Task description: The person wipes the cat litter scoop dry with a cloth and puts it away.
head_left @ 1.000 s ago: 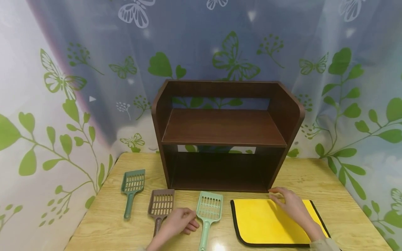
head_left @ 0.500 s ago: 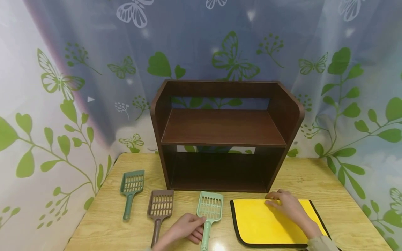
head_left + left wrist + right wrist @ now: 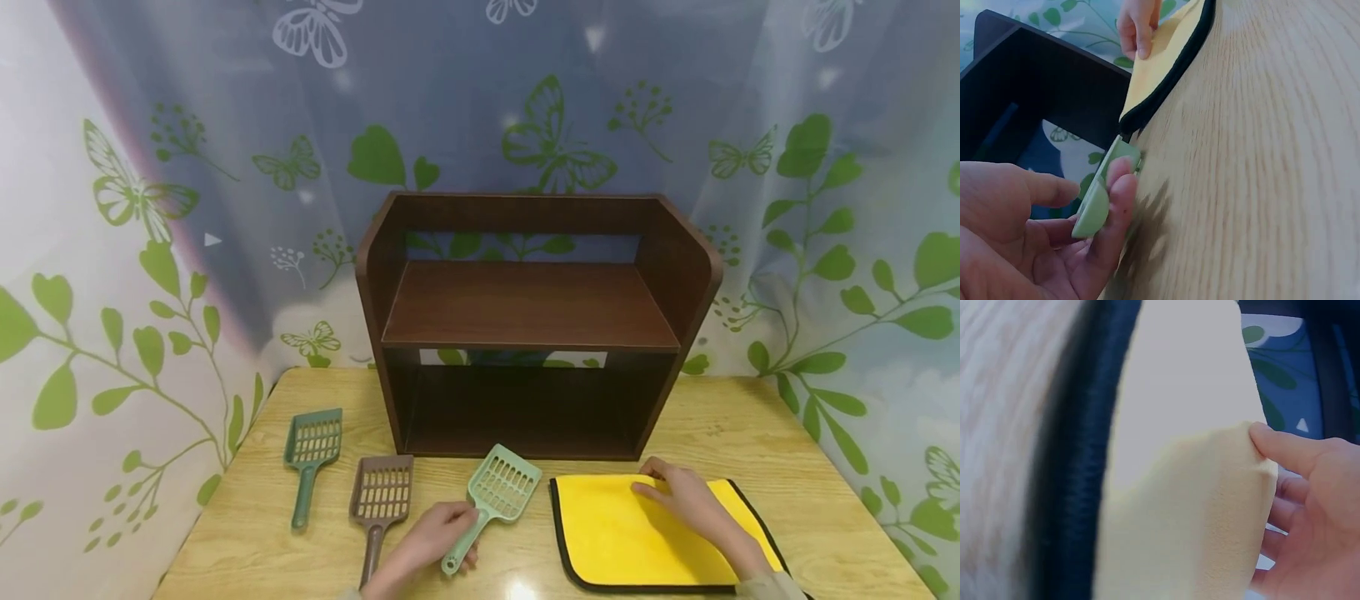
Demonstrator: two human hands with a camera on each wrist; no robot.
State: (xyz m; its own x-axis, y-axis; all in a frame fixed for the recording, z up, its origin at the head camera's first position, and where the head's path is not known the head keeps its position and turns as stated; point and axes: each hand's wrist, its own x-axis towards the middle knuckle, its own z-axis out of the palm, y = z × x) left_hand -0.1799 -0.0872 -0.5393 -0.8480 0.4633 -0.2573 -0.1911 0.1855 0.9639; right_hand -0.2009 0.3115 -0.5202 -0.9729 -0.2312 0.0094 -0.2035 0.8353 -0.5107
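Head view—left hand (image 3: 435,537) round diagonal scoop (image 3: 489,505), blade (image 3: 506,483) up-right—right hand (image 3: 686,498) round cloth (image 3: 630,533)

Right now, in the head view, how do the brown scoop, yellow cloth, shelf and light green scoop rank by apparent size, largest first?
1. Shelf
2. Yellow cloth
Unranked: light green scoop and brown scoop; they look too alike.

We see the right hand (image 3: 1325,512) pinch the edge of a pale cloth (image 3: 1179,487), thumb (image 3: 1288,450) in front, fingers (image 3: 1285,512) behind. Dark trim (image 3: 1075,487) runs beside blurry wood (image 3: 997,425). Far back, we spot green leaves (image 3: 1275,374).
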